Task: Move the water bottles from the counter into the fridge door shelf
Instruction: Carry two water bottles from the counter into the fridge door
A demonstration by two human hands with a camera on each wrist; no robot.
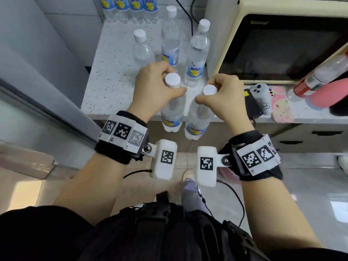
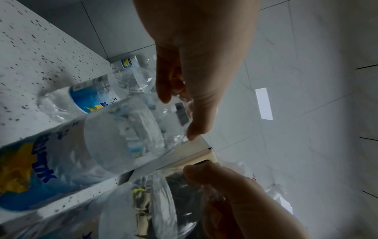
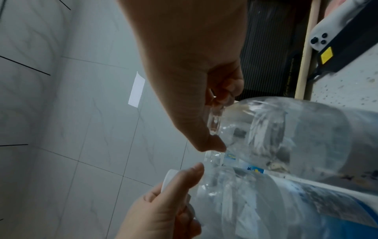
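Head view: the left hand has its fingers curled round the neck of one clear water bottle, just under the white cap, and the right hand pinches the neck of a second water bottle the same way. Both bottles hang upright below the fingers, side by side and close together, out past the front edge of the speckled counter, with the floor beneath their bases.

Beyond the fingers, three more capped bottles stand on the counter, and a row of labelled bottles lines its far end. To the right of the right fingers sit a cream microwave, a white game controller on a black box, and a pink patterned case.

Left wrist view shows the thumb and fingers closed on the bottle's neck; right wrist view shows the same clamp, thumb against clear plastic.
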